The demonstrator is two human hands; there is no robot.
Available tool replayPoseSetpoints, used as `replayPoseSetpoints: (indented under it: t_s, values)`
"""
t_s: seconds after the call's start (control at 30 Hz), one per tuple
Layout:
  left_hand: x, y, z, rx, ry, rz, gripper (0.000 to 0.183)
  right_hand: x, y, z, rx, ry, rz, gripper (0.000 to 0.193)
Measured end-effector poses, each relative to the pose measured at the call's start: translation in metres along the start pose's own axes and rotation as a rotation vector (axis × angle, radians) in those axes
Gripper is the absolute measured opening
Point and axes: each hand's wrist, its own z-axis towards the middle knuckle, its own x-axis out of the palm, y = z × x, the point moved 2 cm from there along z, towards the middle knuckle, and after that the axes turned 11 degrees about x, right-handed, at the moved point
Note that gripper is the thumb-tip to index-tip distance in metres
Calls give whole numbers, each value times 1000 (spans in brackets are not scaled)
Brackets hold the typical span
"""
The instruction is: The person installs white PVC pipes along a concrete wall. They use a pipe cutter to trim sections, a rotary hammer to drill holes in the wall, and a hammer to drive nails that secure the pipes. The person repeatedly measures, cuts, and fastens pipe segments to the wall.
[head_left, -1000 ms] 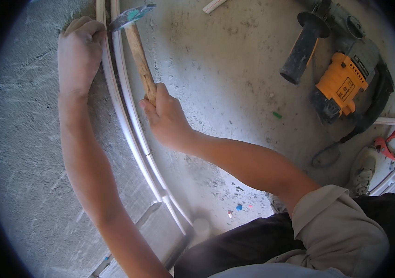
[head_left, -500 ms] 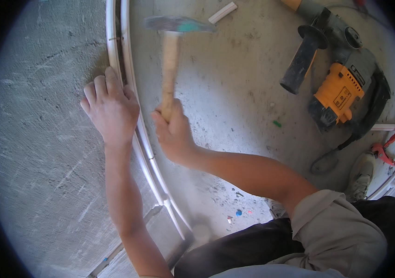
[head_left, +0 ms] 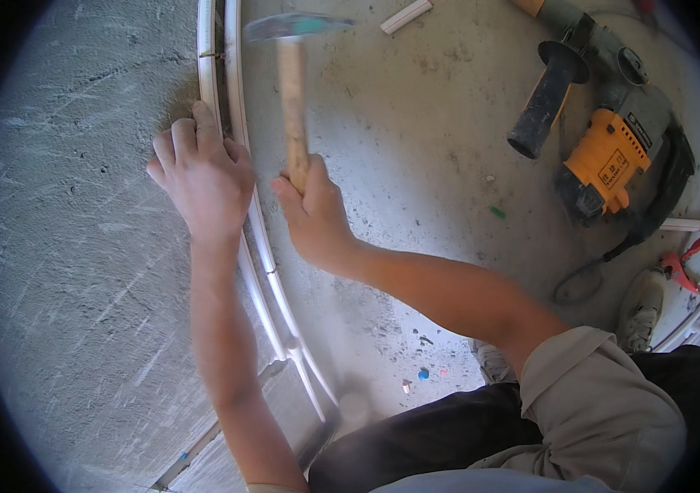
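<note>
Two thin white pipes (head_left: 206, 74) run side by side along the foot of a rough grey wall. My left hand (head_left: 206, 177) lies over the pipe nearer the wall, its fingers bent and pressed round it; what sits beneath the palm is hidden. In my right hand (head_left: 317, 218) is a hammer (head_left: 293, 107), gripped low on its wooden handle. Its metal head points away from me, just right of the pipes and apart from them. A small dark clip (head_left: 212, 55) crosses the pipes beyond my left hand.
An orange and grey rotary hammer drill (head_left: 609, 156) lies on the floor at right, its cord beside my shoe (head_left: 642, 308). Red pipe cutters (head_left: 679, 271) lie at far right. A short white offcut (head_left: 407, 16) rests at the top. Lower down, the pipes meet a white fitting (head_left: 293, 349).
The hammer has swung a little to the left, its head nearer the pipes. My left hand keeps its place on the pipe. The whole view has shifted slightly.
</note>
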Motion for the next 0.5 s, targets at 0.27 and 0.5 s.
replayPoseSetpoints:
  t_s: [0.27,0.5]
  values:
    - [-1,-1,1,1,-1,-35,51,1,5,2,-34,67,-85,24]
    - [-1,-2,-1,-14,11,-45,49,3,4,-6,-3,27,49,24]
